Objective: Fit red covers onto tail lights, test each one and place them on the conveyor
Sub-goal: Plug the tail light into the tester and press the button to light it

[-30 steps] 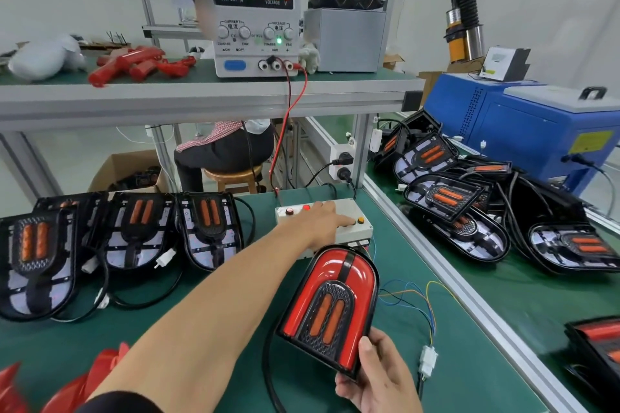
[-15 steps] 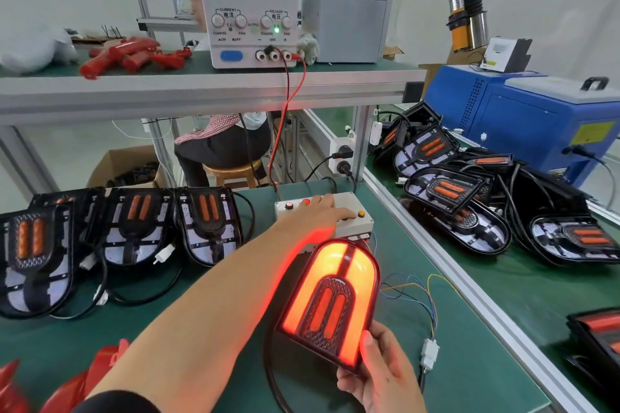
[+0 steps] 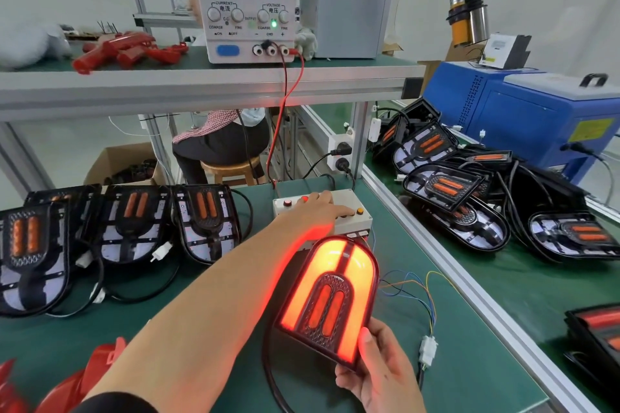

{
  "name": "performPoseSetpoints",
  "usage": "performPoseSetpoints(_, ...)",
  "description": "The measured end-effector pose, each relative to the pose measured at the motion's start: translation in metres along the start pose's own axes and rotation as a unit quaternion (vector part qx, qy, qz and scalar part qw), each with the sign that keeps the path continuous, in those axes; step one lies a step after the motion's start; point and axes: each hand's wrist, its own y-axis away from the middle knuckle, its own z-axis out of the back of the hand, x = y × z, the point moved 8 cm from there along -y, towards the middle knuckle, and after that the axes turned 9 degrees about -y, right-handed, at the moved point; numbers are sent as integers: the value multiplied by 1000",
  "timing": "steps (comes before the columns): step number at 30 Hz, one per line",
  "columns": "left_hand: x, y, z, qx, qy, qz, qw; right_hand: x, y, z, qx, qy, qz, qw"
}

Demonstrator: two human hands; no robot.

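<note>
A tail light with a red cover glows orange-red, tilted up above the green bench. My right hand grips its lower right corner, thumb on the front. My left hand reaches across and lies flat on the white button box, fingers pressing near its orange button. Three uncovered tail lights lie in a row at the left. Loose red covers sit at the bottom left. The power supply on the shelf reads 0.155 A and 12.00 V.
The conveyor at the right carries a pile of uncovered tail lights and a covered one. Coloured wires with a white plug trail beside my right hand. A blue machine stands behind. A person sits on a stool beyond the bench.
The tail light went from dark to lit while my left hand stayed pressing on the button box. The current reading rose from 0.004 to 0.155 A.
</note>
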Motion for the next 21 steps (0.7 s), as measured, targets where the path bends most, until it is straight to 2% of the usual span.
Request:
performPoseSetpoints(4, -1, 1, 3, -2, 37, 5, 999, 1, 1, -2, 10, 0, 6, 1000)
performPoseSetpoints(8, 5, 13, 15, -61, 193, 35, 979, 1, 2, -3, 21, 13, 9, 1000)
performPoseSetpoints(13, 29, 67, 36, -229, 338, 114, 906, -2, 0, -3, 31, 96, 16, 995)
performPoseSetpoints(17, 30, 119, 37, -270, 410, 136, 861, -1, 2, -8, 60, 226, 39, 971)
performPoseSetpoints(21, 22, 171, 32, -289, 464, 159, 822, -4, 5, -15, 68, 274, 35, 959)
